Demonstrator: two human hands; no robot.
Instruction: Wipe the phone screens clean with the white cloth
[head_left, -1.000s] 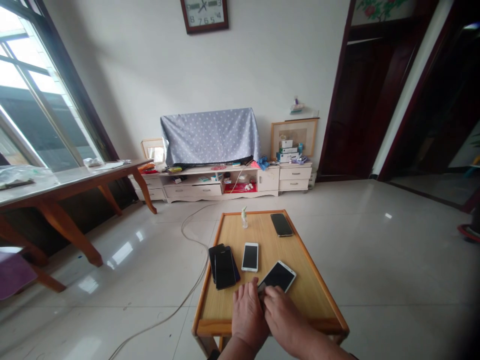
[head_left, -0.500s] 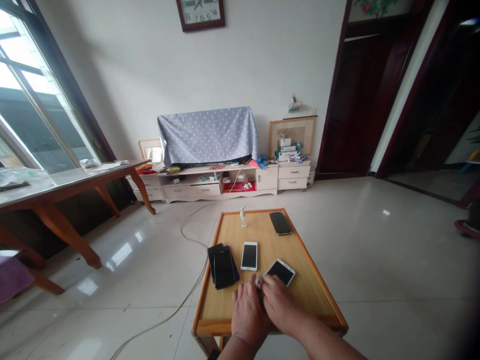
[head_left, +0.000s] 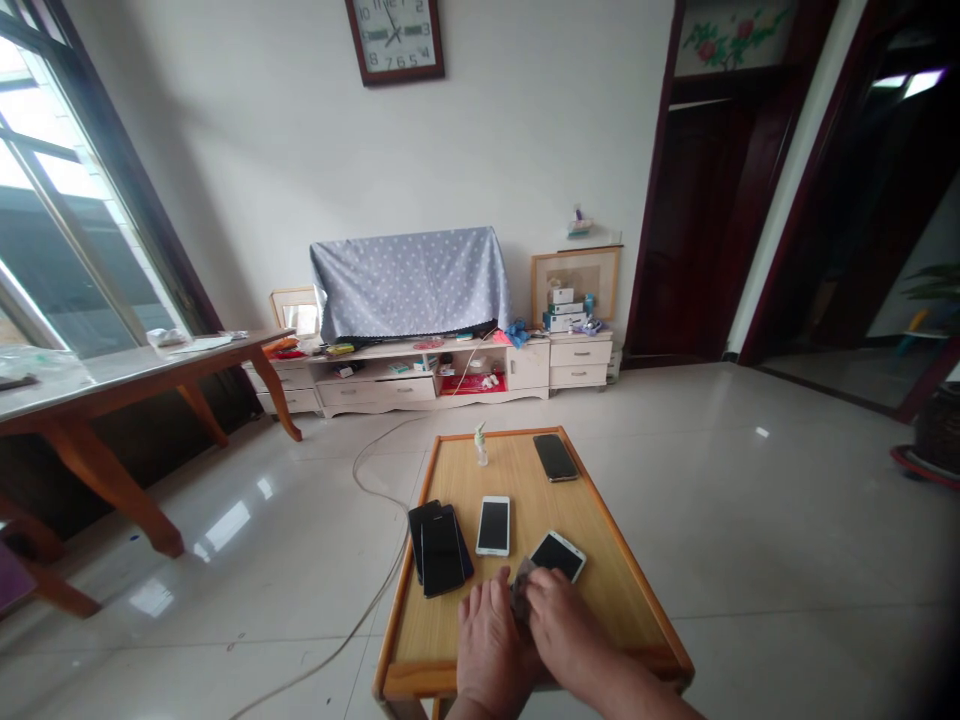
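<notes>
My right hand (head_left: 562, 618) pinches a small grey cloth (head_left: 523, 582) close to the near edge of the low wooden table (head_left: 615, 600). Right against it, my left hand (head_left: 489, 640) is closed, its back toward me; whatever lies in its grip is hidden by the fingers. Just beyond the right hand rests a white phone (head_left: 558, 556) with a dark screen, partly covered by that hand. Another white phone (head_left: 493, 526) lies ahead of the left hand. To the left, several dark phones (head_left: 444, 550) overlap in a pile.
Toward the table's far end stand a small clear spray bottle (head_left: 481, 448) and a dark phone (head_left: 555, 457). A pale cable (head_left: 375, 590) runs along the floor at left. Beyond are a white TV cabinet (head_left: 375, 392) and a larger table (head_left: 187, 350).
My view has tilted up slightly. More of the grey cloth shows now between my hands, which stay together at the table's near edge. The phones and bottle keep their places.
</notes>
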